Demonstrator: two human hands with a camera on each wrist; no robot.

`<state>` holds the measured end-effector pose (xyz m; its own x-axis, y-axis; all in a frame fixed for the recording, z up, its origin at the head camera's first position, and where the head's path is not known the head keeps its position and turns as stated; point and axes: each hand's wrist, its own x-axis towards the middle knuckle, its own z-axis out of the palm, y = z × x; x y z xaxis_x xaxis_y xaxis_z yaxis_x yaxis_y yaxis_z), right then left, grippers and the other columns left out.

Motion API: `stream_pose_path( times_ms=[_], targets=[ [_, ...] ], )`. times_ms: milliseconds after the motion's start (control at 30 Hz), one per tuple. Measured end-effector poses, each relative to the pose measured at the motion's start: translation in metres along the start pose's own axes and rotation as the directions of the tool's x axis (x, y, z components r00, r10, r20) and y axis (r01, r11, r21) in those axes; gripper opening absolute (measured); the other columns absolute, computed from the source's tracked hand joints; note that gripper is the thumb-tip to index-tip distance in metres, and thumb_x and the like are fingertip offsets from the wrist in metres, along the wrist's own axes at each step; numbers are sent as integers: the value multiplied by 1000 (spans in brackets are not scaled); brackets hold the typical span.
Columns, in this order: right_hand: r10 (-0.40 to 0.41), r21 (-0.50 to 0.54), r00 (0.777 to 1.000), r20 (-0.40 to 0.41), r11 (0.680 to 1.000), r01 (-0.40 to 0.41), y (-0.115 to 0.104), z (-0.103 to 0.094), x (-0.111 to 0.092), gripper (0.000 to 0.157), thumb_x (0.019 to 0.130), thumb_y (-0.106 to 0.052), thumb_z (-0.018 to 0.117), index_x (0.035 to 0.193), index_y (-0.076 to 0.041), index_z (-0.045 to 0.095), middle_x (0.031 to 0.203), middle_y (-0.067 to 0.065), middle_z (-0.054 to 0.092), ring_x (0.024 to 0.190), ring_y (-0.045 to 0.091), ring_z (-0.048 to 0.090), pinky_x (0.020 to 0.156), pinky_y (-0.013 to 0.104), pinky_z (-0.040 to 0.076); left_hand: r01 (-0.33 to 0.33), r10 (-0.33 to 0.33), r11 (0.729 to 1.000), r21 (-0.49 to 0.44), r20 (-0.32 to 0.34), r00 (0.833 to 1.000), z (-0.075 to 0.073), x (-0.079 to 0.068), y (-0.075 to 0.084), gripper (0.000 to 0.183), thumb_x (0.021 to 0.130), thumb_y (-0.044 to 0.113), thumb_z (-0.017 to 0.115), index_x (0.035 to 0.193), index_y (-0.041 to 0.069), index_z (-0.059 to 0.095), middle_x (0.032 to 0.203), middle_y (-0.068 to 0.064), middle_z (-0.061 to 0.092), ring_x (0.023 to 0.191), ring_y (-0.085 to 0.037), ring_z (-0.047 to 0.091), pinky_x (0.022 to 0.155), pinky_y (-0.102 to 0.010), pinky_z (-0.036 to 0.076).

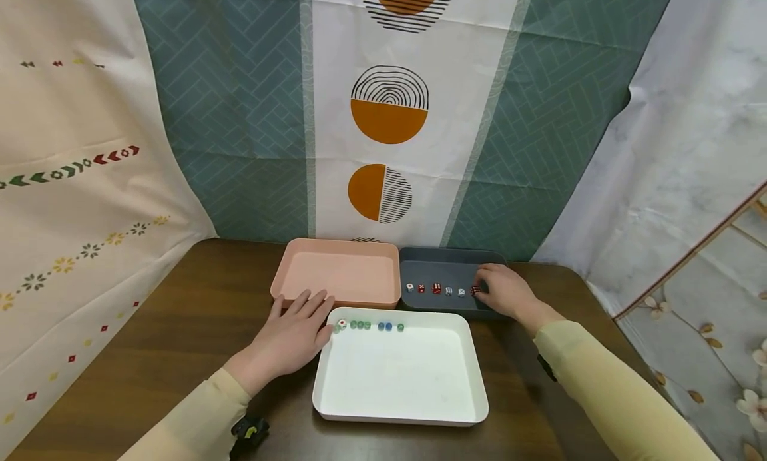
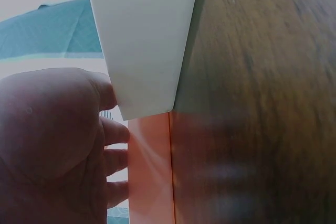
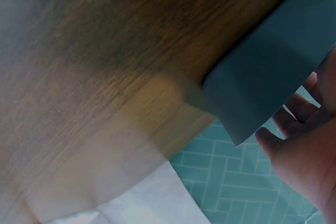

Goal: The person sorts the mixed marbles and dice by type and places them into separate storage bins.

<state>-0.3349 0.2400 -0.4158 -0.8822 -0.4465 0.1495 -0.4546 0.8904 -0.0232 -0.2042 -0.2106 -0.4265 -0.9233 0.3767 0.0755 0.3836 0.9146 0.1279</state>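
Observation:
My left hand [image 1: 290, 334] lies with its fingers spread, fingertips at the near rim of the pink tray [image 1: 335, 301] and thumb at the corner of the white tray [image 1: 401, 418]. In the left wrist view its fingers [image 2: 116, 161] reach over the pink wall. Over the dark grey tray [image 1: 443, 256], my right hand [image 1: 506, 291] pinches a red die [image 1: 475, 290] at the right end of a row. That row also has a red die [image 1: 437, 288], a blue-grey die [image 1: 449, 291] and a white die [image 1: 410, 288]. The right wrist view hides the fingertips behind the tray wall.
Along the white tray's far side lie green beads [image 1: 360, 325], blue beads [image 1: 385, 326] and a white die with a red dot [image 1: 342, 324]. All three trays sit close together on a brown wooden table [image 1: 180, 341]. Patterned cloth [image 1: 240, 114] hangs behind it.

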Motion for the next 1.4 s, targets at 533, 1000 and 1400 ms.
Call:
stream_pose_path(
  times_ms=[533, 1000, 1400],
  targets=[
    [9, 13, 999, -51, 1000, -8, -11, -13, -6, 17, 97, -17, 86, 109, -8, 78, 149, 27, 63, 141, 47, 57, 117, 61, 47, 0, 0, 1000, -12, -3, 1000, -1, 0, 0, 61, 117, 38, 51, 168, 5, 46, 175, -17, 40, 162, -47, 31, 124, -81, 17],
    [-77, 71, 990, -117, 994, 85, -53, -30, -8, 28, 98, -14, 86, 123, -6, 77, 158, 23, 58, 147, 45, 53, 119, 61, 45, 1, -1, 1000, -27, 1, 1000, 0, -3, 1, 60, 118, 38, 51, 168, 5, 46, 175, -17, 39, 163, -46, 31, 124, -81, 17],
    [-115, 115, 984, -135, 985, 131, -100, -38, -1, 29, 98, -18, 88, 123, -10, 78, 161, 17, 56, 150, 40, 52, 116, 57, 49, -11, 11, 1000, -15, -11, 1000, -1, -2, 1, 60, 117, 37, 52, 167, 5, 47, 174, -18, 40, 162, -47, 32, 123, -81, 18]
  ],
)
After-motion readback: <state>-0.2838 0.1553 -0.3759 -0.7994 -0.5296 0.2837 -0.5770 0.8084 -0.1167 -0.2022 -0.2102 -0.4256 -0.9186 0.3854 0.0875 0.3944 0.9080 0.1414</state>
